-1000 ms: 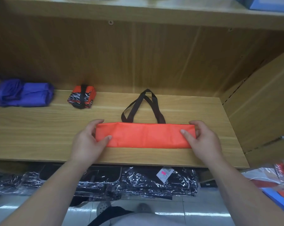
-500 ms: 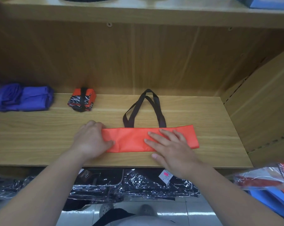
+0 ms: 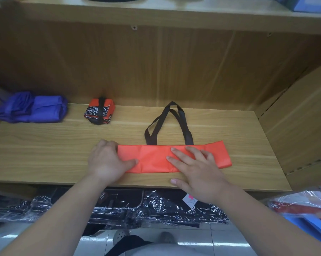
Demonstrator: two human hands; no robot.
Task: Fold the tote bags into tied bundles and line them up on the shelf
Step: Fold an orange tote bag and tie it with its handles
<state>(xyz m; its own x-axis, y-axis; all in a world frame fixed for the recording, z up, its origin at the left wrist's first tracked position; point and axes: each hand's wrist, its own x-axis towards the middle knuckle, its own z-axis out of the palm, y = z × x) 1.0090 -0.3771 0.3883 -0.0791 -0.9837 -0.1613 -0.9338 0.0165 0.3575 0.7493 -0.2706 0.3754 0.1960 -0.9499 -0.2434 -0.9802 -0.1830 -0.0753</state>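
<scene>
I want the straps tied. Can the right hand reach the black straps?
Probably yes: the right hand lies flat on the orange bag, and the black straps lie uncovered just behind it.

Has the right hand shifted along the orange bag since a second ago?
Yes. The right hand left the orange bag's right end and slid leftward; its fingers now press flat on the strip below the dark handles.

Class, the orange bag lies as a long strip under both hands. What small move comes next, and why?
Probably the left hand folds its end over toward the flat right hand: the bag is a long strip, its handles untied.
</scene>
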